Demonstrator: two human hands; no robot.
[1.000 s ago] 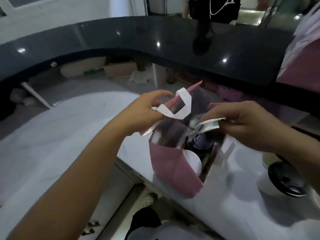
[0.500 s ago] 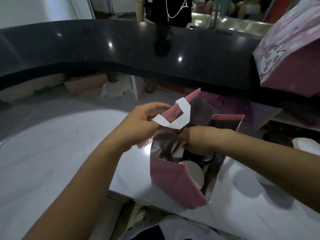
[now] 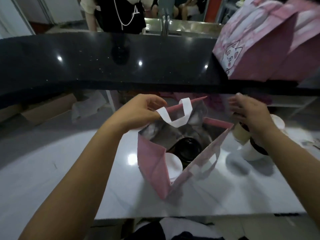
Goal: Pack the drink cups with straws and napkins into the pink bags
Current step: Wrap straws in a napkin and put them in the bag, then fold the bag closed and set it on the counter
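Pink bag (image 3: 152, 163) ctr frame, prob thin floppy paper, cups (image 3: 188, 149) inside tippy; L hand (image 3: 138, 110) pinches its white handle (image 3: 174, 118), R hand (image 3: 249, 113) loose-open, empty; lift via both handles.

No actual words, brand names or numbers can be read anywhere. The closest thing to a logo is a cartoon cat face (image 3: 232, 55) printed on the pink bag (image 3: 263, 45) at the upper right, with no legible lettering beside it. At the far side, a pendant (image 3: 136, 12) on a chain (image 3: 127, 23) over a black top (image 3: 110, 16) looks like a letter A.
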